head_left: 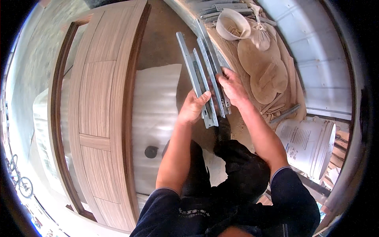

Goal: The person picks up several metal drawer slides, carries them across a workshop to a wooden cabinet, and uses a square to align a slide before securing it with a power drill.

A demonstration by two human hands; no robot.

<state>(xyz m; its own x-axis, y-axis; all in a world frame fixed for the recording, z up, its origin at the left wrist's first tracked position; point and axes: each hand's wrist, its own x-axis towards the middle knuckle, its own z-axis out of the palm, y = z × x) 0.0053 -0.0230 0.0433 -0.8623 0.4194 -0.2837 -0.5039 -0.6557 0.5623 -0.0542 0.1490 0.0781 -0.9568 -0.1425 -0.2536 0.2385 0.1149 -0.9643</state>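
Observation:
Several long silvery metal drawer slides are in front of me, roughly parallel and tilted up and to the left. My left hand (192,107) is closed round the lower part of the left drawer slides (187,59), its thumb pressed on a rail. My right hand (233,89) grips the right drawer slides (202,33) from the side, with its thumb and fingers near their middle. The two groups lie close together; whether they touch I cannot tell. Behind the rails, parts of both hands' fingers are hidden.
A wood-grain panelled door or front (96,98) lies to the left beside a white foam sheet (156,106). On a dusty board at right are a white bowl (223,25), a tied plastic bag (260,36) and more metal rails (227,7). A white bucket (306,144) lies below.

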